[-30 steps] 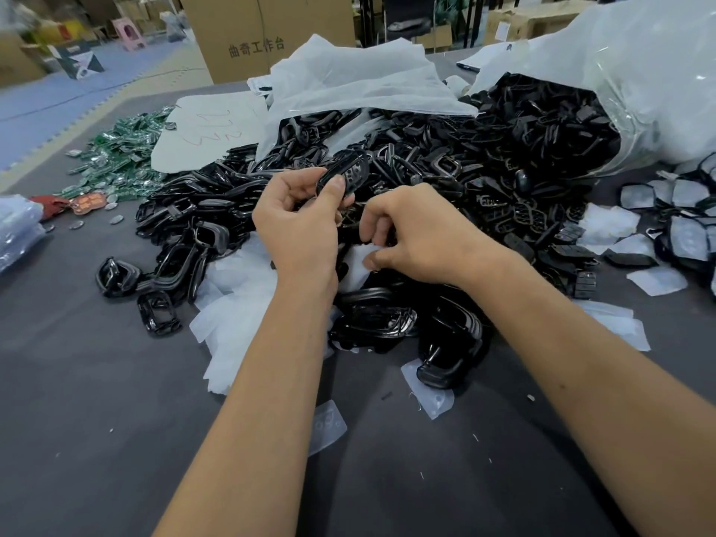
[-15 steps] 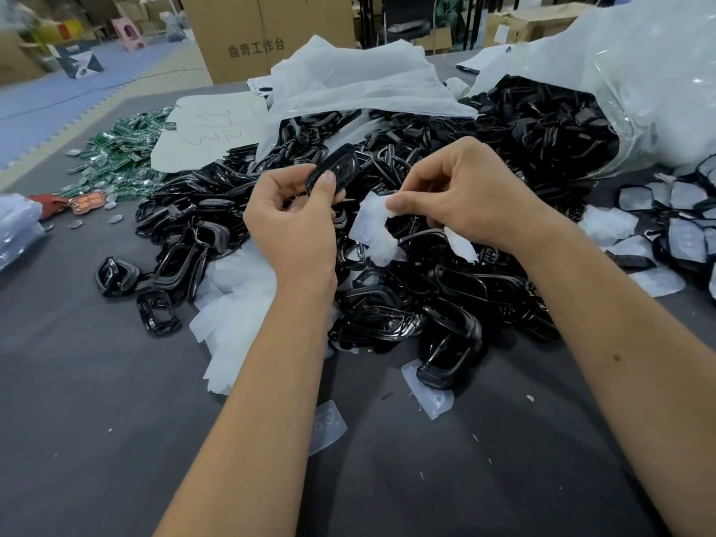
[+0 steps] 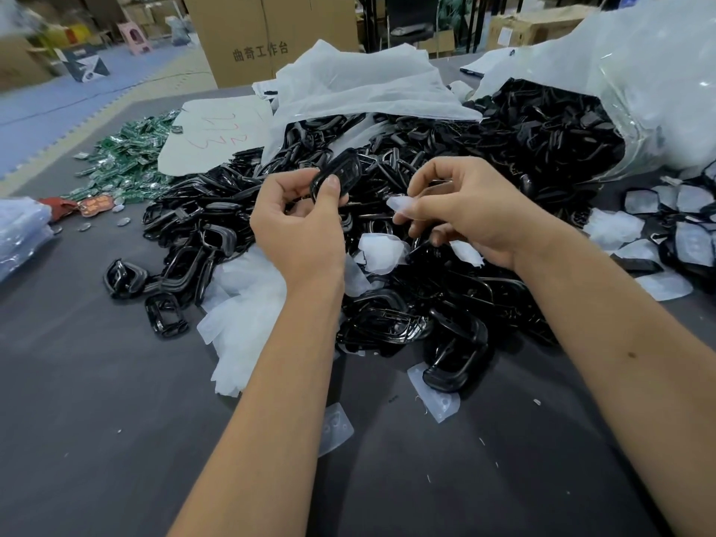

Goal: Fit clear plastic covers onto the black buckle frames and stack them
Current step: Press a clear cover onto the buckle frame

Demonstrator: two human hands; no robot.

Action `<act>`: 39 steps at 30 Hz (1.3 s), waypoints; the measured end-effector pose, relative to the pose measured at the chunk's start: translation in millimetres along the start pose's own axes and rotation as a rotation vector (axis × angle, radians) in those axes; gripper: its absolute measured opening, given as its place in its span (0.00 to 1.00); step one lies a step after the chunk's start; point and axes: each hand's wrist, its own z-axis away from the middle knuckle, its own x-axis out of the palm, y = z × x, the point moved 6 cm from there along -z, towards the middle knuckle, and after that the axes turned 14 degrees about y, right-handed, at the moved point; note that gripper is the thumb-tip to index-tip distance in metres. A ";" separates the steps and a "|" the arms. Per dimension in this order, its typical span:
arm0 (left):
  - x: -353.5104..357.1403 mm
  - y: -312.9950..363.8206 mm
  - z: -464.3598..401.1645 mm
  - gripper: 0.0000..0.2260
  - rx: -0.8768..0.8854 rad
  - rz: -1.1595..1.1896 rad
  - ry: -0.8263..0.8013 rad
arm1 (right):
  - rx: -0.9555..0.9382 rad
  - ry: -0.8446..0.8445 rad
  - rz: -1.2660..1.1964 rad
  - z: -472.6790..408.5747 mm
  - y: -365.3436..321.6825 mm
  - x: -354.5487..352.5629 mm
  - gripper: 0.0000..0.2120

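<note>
My left hand [image 3: 300, 222] holds a black buckle frame [image 3: 336, 175] upright between thumb and fingers, above a big heap of black frames [image 3: 426, 242]. My right hand [image 3: 465, 211] is just to the right of it and pinches a clear plastic cover [image 3: 403, 205] at its fingertips. The cover and the frame are a short gap apart. More clear covers [image 3: 381, 250] lie loose on the heap below both hands.
A torn clear bag [image 3: 658, 94] spills frames at the back right. Covered frames [image 3: 685, 242] lie at the right edge. Green parts [image 3: 131, 157] and a white sheet [image 3: 217, 137] sit back left. White film [image 3: 244, 315] and stray covers [image 3: 337, 428] lie on the grey table [image 3: 97, 420].
My right hand went into the heap, lifted a clear cover out of it and raised it toward the frame. My left hand kept the frame and lifted it slightly.
</note>
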 end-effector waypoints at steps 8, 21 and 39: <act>3.8 3.6 1.3 0.06 0.081 -0.098 -0.030 | 0.068 -0.015 -0.127 -2.1 3.1 -2.5 0.07; 19.3 -3.7 13.6 0.07 0.019 -0.135 -0.233 | -0.046 0.086 -0.143 -6.3 -5.3 -8.9 0.04; 21.9 -6.2 18.8 0.06 -0.081 -0.054 -0.267 | -0.142 0.343 -0.224 -9.7 -14.3 -29.0 0.07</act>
